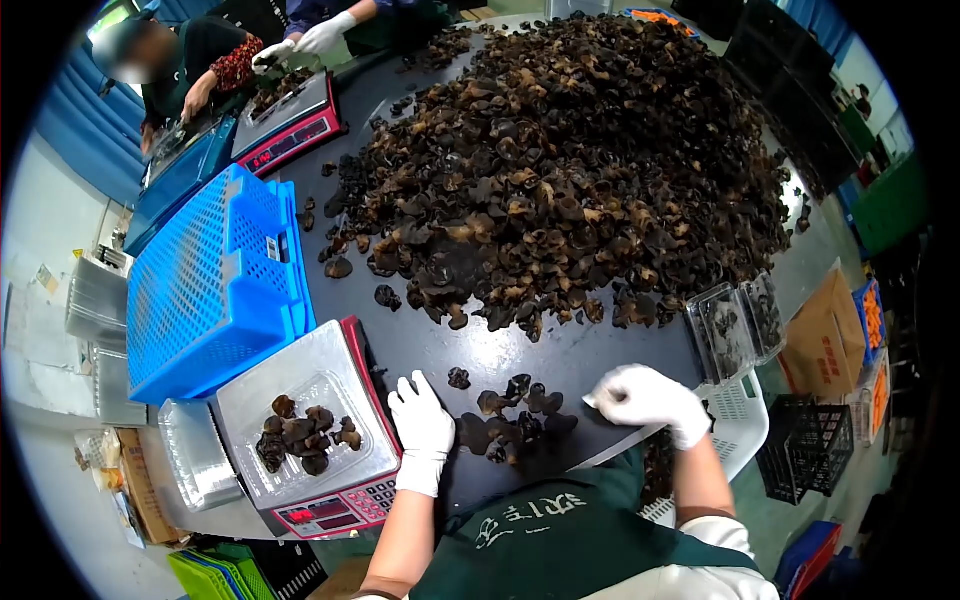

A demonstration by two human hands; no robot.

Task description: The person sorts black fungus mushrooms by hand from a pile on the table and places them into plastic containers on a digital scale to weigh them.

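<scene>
My left hand (421,418), in a white glove, rests on the dark table between the scale and a small group of dark fungus pieces (515,425). Its fingers are slightly apart and hold nothing. To the right of that group, my right hand (645,398), also gloved, has its fingers curled together; whatever is at the fingertips is too small to name. On the scale (240,400) lies a clear tray (345,470) with several fungus pieces (303,437) in it. A large heap of the same fungus (570,170) covers the table's far part.
Blue crates (200,290) stand beyond the scale, and clear containers (192,450) lie left of it. At the right are filled clear boxes (727,330) and a white basket (748,425). Two people work at another scale (290,140) at the far left.
</scene>
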